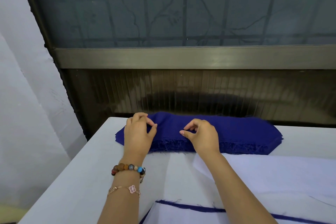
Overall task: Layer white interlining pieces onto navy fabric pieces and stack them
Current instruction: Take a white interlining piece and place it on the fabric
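Navy woven fabric pieces, frayed at the edges, lie stacked at the far side of the table.
Left hand and right hand rest apart on the stack, thumb and forefinger curled; whether they pinch a layer, I cannot tell. Smooth white interlining lies nearer, one sheet covering a navy piece.

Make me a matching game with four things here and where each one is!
Things:
1. navy fabric stack
2. bead bracelet
3. white interlining sheet
4. white-on-navy layered piece

Places:
A. on the wrist of the left hand
B. at the far edge of the table
C. nearest the camera, at the bottom of the picture
D. just in front of the navy stack, on the right

Pairs: 1-B, 2-A, 3-D, 4-C
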`<action>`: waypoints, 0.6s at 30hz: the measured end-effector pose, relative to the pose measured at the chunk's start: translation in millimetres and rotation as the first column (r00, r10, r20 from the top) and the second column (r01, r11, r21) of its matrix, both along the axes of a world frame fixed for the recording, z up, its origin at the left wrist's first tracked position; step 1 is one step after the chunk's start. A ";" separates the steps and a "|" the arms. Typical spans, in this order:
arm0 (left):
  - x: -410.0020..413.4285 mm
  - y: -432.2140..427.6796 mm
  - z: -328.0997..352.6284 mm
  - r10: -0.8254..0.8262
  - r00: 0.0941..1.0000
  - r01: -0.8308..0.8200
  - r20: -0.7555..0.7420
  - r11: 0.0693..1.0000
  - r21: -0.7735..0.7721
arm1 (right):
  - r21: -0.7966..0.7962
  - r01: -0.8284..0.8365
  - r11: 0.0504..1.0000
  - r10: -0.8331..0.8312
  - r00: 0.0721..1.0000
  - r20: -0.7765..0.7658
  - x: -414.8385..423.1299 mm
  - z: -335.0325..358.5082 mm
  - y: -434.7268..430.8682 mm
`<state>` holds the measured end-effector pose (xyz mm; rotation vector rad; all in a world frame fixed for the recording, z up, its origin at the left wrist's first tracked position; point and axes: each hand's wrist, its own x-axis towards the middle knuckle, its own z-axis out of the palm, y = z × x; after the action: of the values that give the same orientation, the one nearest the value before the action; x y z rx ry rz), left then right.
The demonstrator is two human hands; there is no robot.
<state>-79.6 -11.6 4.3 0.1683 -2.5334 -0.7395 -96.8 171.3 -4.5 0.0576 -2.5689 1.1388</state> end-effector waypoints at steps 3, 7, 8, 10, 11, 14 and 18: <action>1.0 -1.4 0.5 -0.082 0.992 0.079 0.093 0.996 0.032 | 0.007 0.000 1.000 0.000 1.000 -0.005 0.3 -0.2 -0.1; 1.5 -0.7 -0.8 -0.087 0.991 0.077 0.101 0.992 0.096 | 0.013 -0.001 1.000 0.001 1.000 -0.003 0.0 -0.5 -0.1; 1.3 -1.4 -0.8 -0.092 0.992 0.080 0.081 0.987 0.139 | 0.015 -0.002 1.000 0.002 1.000 -0.002 0.1 -0.7 -0.2; 1.3 -2.4 -0.6 -0.113 0.991 0.096 0.065 0.970 0.224 | 0.017 -0.003 1.000 0.003 1.000 -0.003 0.0 -1.1 0.1; 0.8 -2.5 0.8 -0.117 0.990 0.094 0.079 0.965 0.246 | 0.017 -0.003 1.000 0.003 1.000 -0.003 0.0 -1.4 0.4; -2.8 -5.1 6.8 -0.069 0.981 0.028 0.183 0.976 0.216 | 0.023 -0.006 1.000 0.006 1.000 0.002 -0.5 -1.6 0.1; -5.0 -13.2 11.6 -0.032 0.934 0.030 0.357 0.999 0.013 | 0.036 -0.016 0.999 0.015 1.000 0.010 0.5 -0.3 -0.3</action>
<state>-84.6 -24.9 15.8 0.2895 -2.8833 -0.7904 -96.2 171.0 -4.7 0.0807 -2.6016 1.1011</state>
